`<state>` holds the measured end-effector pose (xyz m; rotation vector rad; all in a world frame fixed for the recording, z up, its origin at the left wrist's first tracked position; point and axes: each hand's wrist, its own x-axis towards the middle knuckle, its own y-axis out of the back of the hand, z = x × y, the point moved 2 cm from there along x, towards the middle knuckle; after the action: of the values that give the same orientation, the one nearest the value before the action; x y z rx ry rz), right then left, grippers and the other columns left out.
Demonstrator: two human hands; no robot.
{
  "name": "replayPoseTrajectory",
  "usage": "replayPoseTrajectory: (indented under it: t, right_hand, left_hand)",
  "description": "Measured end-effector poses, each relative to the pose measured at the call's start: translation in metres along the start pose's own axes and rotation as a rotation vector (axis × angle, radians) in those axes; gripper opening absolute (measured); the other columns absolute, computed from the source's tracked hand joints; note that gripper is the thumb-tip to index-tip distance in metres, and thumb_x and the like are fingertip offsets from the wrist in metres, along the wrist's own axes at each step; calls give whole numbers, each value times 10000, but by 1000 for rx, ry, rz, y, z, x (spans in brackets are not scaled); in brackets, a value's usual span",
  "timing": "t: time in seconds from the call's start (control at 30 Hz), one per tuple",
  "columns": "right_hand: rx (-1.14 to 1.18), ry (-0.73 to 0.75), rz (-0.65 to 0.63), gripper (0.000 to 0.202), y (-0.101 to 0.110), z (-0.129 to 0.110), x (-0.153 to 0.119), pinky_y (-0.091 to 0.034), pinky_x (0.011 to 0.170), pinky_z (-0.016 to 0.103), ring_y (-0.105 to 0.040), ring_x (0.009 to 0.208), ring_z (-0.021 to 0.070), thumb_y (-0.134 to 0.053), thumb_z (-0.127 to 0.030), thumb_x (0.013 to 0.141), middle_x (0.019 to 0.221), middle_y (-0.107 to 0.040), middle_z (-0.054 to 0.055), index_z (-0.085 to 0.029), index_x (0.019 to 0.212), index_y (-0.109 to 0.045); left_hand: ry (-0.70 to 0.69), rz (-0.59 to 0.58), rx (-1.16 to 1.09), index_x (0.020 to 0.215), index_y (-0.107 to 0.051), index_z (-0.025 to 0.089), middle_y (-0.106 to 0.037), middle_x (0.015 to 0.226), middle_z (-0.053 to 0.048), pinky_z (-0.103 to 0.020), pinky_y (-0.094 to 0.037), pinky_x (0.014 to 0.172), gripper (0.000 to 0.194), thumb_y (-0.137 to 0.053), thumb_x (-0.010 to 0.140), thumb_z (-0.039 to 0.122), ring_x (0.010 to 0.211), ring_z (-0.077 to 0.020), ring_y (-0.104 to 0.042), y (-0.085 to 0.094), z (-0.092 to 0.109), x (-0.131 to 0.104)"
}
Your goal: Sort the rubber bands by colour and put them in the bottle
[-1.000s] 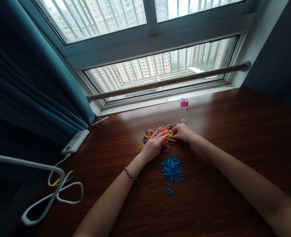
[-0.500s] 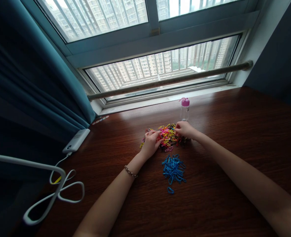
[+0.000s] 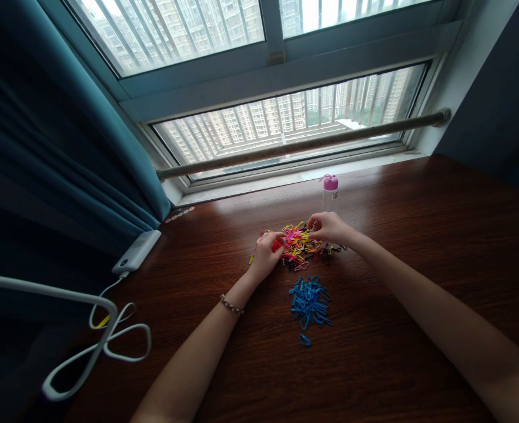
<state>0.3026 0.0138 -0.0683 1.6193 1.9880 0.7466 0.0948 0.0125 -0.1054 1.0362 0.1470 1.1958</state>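
Red loops (image 3: 277, 244) now show at the left hand (image 3: 265, 257), thumb apart; whether the right hand (image 3: 328, 227) pinches any, I can't tell.

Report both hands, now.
Left hand: partly open at the colourful pile; any hold unclear.
Right hand: fingers curled beside it; any hold unclear.

Both arms outstretched, left hand (image 3: 265, 254) and right hand (image 3: 327, 227) with fingers loosely curled inward.

Small rubber bands (image 3: 301, 242) lie heaped on a counter (image 3: 395, 235) before a bottle (image 3: 330, 195) and window (image 3: 285, 123), a second heap nearer; what appears to be a power bank (image 3: 136, 252) sits left.
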Motion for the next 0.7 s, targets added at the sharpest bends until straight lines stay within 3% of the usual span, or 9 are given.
replayPoseTrajectory:
  t: [0.17, 0.3, 0.37, 0.47, 0.53, 0.6, 0.63, 0.7]
  right_hand:
    - [-58, 32, 4, 178, 7, -10, -5, -473, 508, 218, -609, 548, 139, -682, -155, 613, 602, -657, 18, -137, 788, -656]
    - [53, 7, -80, 178, 8, -15, -9, -478, 473, 214, -607, 513, 137, -659, -119, 620, 591, -663, 23, -134, 797, -652]
    - [151, 1, -211, 125, 4, -19, -15, -480, 458, 205, -604, 492, 130, -645, -122, 631, 576, -660, 17, -140, 755, -644]
    - [261, 37, -528, 30, -9, -29, -29, -487, 476, 193, -610, 498, 118, -624, -171, 655, 562, -651, 4, -146, 666, -636]
    - [263, 79, -736, 81, -19, -35, -38, -481, 485, 178, -619, 519, 114, -618, -211, 667, 578, -653, 4, -139, 680, -651]
    - [208, 121, -845, 132, -26, -40, -43, -468, 480, 164, -620, 521, 107, -602, -239, 694, 603, -660, 5, -134, 739, -669]
    - [164, 137, -825, 149, -28, -40, -43, -463, 480, 162, -617, 516, 103, -578, -241, 722, 605, -660, 5, -134, 767, -672]
    - [51, 194, -612, 174, -30, -40, -35, -471, 523, 180, -621, 543, 109, -522, -221, 775, 625, -664, 12, -139, 798, -673]
  left_hand:
    - [12, 56, -115, 901, -618, 180, -640, 911, -47, -325, -425, 847, 156, -518, 791, 225, 891, -170, -571, 2, -4, 1]
    - [86, 113, -197, 883, -634, 177, -656, 900, -42, -313, -439, 839, 168, -508, 794, 243, 879, -165, -590, 4, -6, 2]
    - [150, 135, -240, 885, -637, 172, -665, 891, -45, -313, -452, 823, 182, -516, 786, 265, 867, -170, -601, 5, -8, 2]
    - [237, 152, -310, 855, -642, 153, -672, 856, -57, -312, -474, 781, 204, -548, 758, 305, 832, -179, -614, 7, -13, 3]
    - [283, 156, -384, 829, -643, 142, -675, 834, -63, -303, -488, 738, 219, -570, 736, 326, 797, -179, -621, 8, -15, 4]
    - [329, 166, -459, 814, -644, 134, -677, 817, -67, -291, -496, 693, 236, -590, 714, 341, 758, -176, -624, 12, -16, 6]
    - [350, 170, -485, 808, -646, 132, -677, 808, -69, -288, -497, 674, 244, -601, 701, 347, 739, -175, -624, 14, -16, 7]
    - [365, 136, -508, 797, -654, 127, -678, 790, -70, -286, -493, 657, 254, -623, 680, 350, 717, -175, -621, 21, -13, 9]
